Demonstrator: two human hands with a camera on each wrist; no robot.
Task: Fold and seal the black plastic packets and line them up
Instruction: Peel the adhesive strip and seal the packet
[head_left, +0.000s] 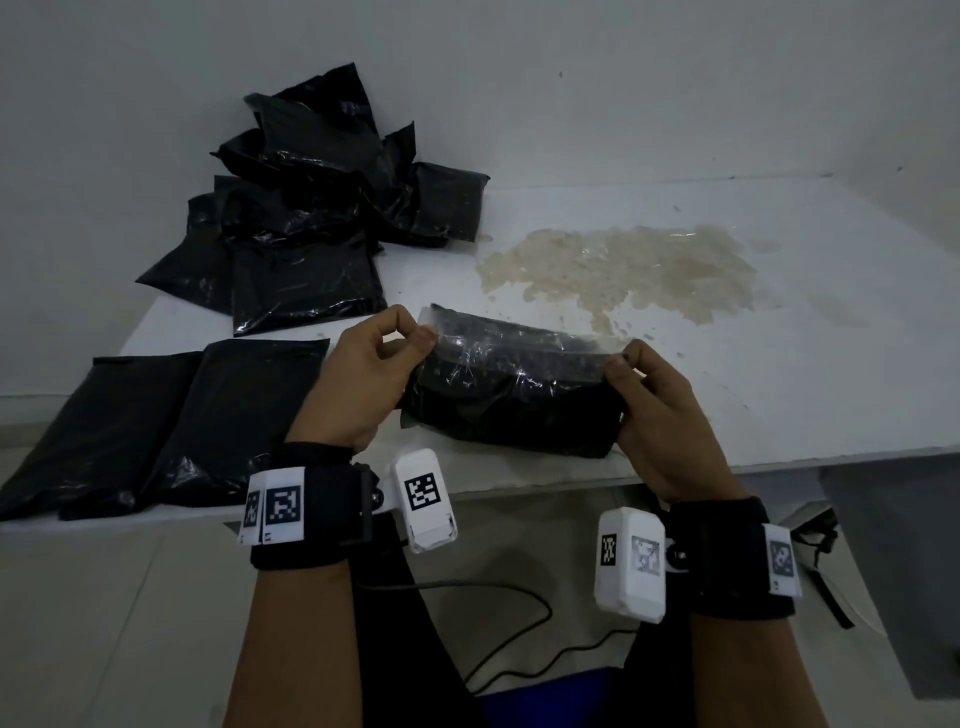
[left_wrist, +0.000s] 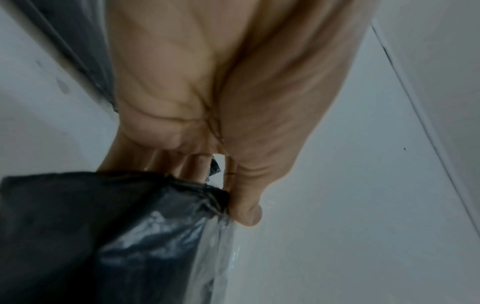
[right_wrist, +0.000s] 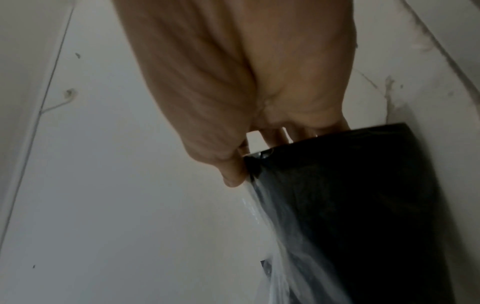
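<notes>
A black plastic packet (head_left: 511, 395) lies across the near part of the white table (head_left: 779, 364), its shiny clear flap (head_left: 519, 345) raised along the top. My left hand (head_left: 363, 374) pinches the flap's left end between thumb and fingers. My right hand (head_left: 649, 400) pinches its right end. The left wrist view shows the thumb (left_wrist: 246, 209) pressed on the packet's (left_wrist: 116, 236) corner; the right wrist view shows the thumb (right_wrist: 233, 174) at the other corner of the packet (right_wrist: 350, 205). Two flat packets (head_left: 171, 431) lie side by side at the near left. A loose heap of packets (head_left: 317, 208) sits at the far left.
A brownish stain (head_left: 623, 270) spreads over the table's middle right. The table's front edge (head_left: 519, 493) runs just under my wrists. A black cable (head_left: 519, 623) loops on the floor below. The wall (head_left: 571, 78) stands close behind the table.
</notes>
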